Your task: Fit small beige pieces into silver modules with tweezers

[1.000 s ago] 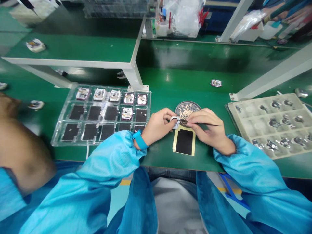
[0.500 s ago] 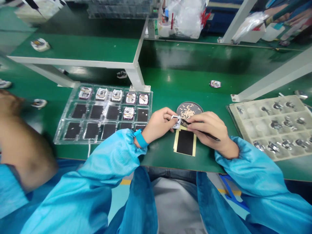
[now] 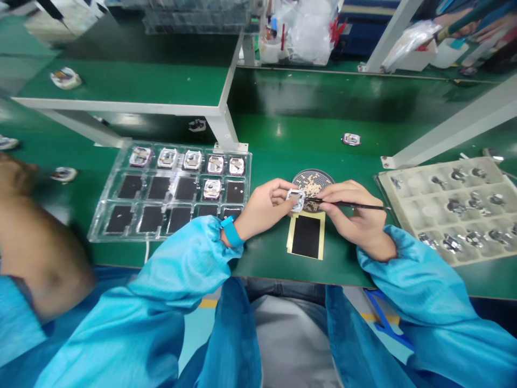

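Observation:
My left hand (image 3: 271, 207) pinches a small white-and-silver watch case (image 3: 296, 200) between thumb and fingers, just above the table. In my right hand (image 3: 353, 210) is a pair of dark tweezers (image 3: 359, 205), held almost level. Their tips reach the right side of the watch case; whether they grip a tiny part cannot be made out. Behind both hands sits a round grey dish (image 3: 327, 177) with many small beige pieces (image 3: 310, 184). Below the hands a black sheet with a pale yellow border (image 3: 306, 237) lies on the green table.
At left, a clear compartment tray (image 3: 93, 229) holds several watch cases. A beige tray (image 3: 430, 210) of shiny metal parts lies at right. One loose case (image 3: 351, 139) rests farther back. A raised shelf (image 3: 161, 81) stands behind the left tray. Another person's arm (image 3: 36, 242) is at far left.
The tweezers have swung from slanting down toward me to nearly level, pointing left at the watch case. My right fingers have shifted; the left hand keeps its hold, slightly farther right.

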A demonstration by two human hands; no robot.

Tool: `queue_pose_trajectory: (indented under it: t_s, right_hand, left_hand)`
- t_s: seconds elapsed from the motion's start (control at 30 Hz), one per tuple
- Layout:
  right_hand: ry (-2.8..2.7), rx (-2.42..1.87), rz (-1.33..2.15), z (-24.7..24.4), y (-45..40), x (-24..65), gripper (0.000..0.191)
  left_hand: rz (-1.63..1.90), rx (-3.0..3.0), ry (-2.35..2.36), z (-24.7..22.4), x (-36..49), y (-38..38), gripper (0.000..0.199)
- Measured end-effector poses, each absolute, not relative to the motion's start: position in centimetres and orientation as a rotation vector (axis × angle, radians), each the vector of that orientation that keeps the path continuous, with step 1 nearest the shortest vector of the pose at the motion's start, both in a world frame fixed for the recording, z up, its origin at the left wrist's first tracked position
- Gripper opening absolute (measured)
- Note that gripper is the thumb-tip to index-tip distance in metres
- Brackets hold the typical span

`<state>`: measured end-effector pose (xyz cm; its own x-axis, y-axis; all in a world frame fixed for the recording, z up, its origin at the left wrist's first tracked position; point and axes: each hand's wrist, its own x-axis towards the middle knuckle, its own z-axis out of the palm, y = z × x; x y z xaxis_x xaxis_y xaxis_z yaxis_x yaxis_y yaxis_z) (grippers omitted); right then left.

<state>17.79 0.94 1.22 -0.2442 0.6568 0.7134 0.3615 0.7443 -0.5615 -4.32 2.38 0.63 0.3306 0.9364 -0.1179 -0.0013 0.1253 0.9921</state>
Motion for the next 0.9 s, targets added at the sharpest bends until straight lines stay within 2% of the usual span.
queue_pose_trajectory:
  t_s: [0.33,0.6,0.9]
  right_hand:
    - [-1.837,-0.805,0.462,1.0,0.7,17.6,0.02]
    - [-1.673,-0.698,0.982,2.2,0.3,18.3,0.014]
    - [-1.533,-0.684,0.96,2.1,-0.1,17.3,0.011]
  left_hand:
    - [0.897,1.249,1.009,0.7,-4.3,2.3,0.026]
    - [0.827,1.075,0.922,0.7,-4.6,2.7,0.029]
    - [0.728,0.968,0.843,2.0,-4.6,2.7,0.033]
